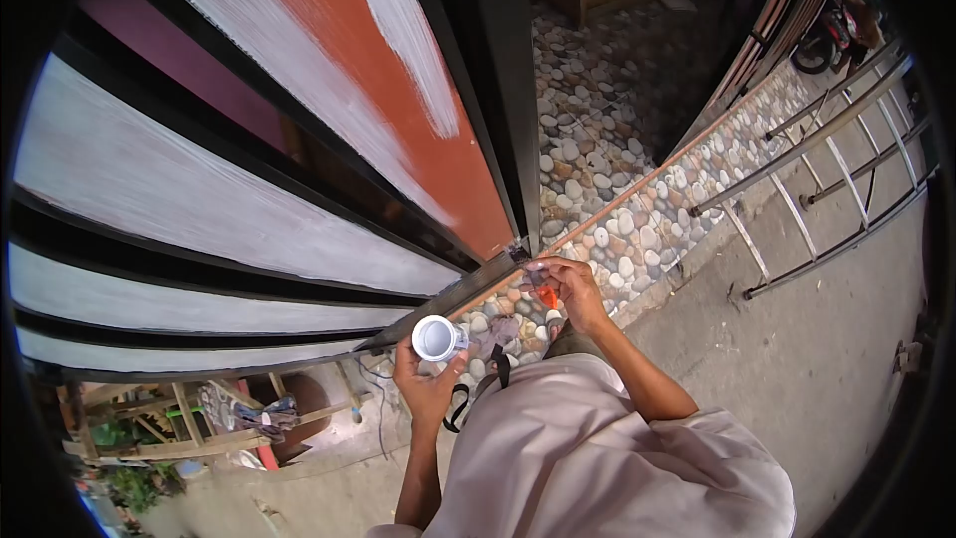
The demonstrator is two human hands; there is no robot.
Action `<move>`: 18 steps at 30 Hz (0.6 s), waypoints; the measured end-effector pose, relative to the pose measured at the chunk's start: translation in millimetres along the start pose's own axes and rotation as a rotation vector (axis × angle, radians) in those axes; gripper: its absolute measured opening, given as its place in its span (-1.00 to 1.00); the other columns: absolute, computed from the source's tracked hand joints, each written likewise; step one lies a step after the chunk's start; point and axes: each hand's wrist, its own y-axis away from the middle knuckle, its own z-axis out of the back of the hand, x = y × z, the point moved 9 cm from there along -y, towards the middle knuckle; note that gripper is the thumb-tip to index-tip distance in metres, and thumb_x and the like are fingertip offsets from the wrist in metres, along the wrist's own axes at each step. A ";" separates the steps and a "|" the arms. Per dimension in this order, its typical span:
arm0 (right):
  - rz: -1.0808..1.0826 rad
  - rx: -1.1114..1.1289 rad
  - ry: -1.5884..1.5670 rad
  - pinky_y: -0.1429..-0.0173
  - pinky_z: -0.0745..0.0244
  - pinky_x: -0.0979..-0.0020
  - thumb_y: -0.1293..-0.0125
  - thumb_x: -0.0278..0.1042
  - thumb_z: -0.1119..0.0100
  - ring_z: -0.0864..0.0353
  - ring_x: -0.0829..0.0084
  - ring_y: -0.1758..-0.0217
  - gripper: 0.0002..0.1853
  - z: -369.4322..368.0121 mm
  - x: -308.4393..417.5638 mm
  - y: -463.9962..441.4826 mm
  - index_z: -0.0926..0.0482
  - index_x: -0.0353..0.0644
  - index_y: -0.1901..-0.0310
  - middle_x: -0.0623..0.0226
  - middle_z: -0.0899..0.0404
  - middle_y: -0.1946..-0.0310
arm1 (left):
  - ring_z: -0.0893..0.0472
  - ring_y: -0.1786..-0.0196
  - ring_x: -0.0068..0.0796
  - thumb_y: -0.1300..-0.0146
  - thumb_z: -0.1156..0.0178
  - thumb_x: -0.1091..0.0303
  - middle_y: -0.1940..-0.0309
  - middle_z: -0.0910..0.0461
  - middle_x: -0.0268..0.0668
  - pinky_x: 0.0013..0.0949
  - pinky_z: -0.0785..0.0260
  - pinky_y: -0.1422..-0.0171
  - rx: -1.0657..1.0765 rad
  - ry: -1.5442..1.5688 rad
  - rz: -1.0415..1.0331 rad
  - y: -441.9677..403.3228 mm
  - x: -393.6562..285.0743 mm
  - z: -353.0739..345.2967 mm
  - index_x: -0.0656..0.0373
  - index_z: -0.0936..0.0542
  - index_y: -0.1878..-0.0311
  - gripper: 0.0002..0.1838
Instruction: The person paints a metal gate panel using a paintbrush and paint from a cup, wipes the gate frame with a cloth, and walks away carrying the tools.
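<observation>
My left hand (426, 386) is closed around a white cup (434, 338), its round mouth turned up toward me and a pale inside showing. My right hand (570, 291) has its fingers pinched together near the lower corner of the gate. A small orange thing (548, 296) shows below those fingers; its kind is too unclear to name. Just beyond the hand stands an orange panel (438, 169), partly covered with streaky white paint. To its left, the other gate panels (199, 179) are whitish between black bars.
Pebbled paving (617, 229) runs along the gate's foot. A metal ladder (836, 174) lies on the concrete at right, with a motorcycle (836, 35) farther off. Wooden frame pieces (184, 413) and plants (139, 486) are at lower left.
</observation>
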 end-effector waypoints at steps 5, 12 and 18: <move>-0.156 -0.217 0.452 0.38 -0.55 0.55 -0.33 -0.63 -0.21 -0.66 0.58 0.40 -0.79 37.6 -26.5 -1.9 -0.60 -0.38 0.02 0.25 -0.70 0.31 | -0.61 -0.05 -0.45 0.02 -0.53 0.54 0.02 -0.61 -0.27 -0.31 -0.42 -0.24 -0.019 -0.069 -0.004 -3.2 -0.9 -0.8 0.24 -0.49 -0.13 -0.39; -0.036 -0.338 0.407 0.54 -0.36 0.56 -0.35 -0.52 -0.28 -0.52 0.67 0.56 -0.73 26.4 -9.4 -2.3 -0.59 -0.41 -0.05 0.34 -0.62 0.43 | -0.61 -0.05 -0.46 0.02 -0.52 0.55 0.02 -0.61 -0.28 -0.30 -0.41 -0.25 -0.012 -0.055 0.006 -1.3 -2.4 -2.5 0.24 -0.50 -0.11 -0.41; -0.051 -0.387 0.364 0.58 -0.28 0.59 -0.40 -0.43 -0.26 -0.43 0.71 0.64 -0.76 10.4 -1.1 -10.0 -0.63 -0.39 -0.01 0.42 -0.59 0.50 | -0.59 -0.08 -0.46 0.03 -0.52 0.57 0.00 -0.60 -0.27 -0.30 -0.39 -0.28 -0.007 -0.048 0.028 -2.6 -2.9 -3.2 0.23 -0.50 -0.11 -0.41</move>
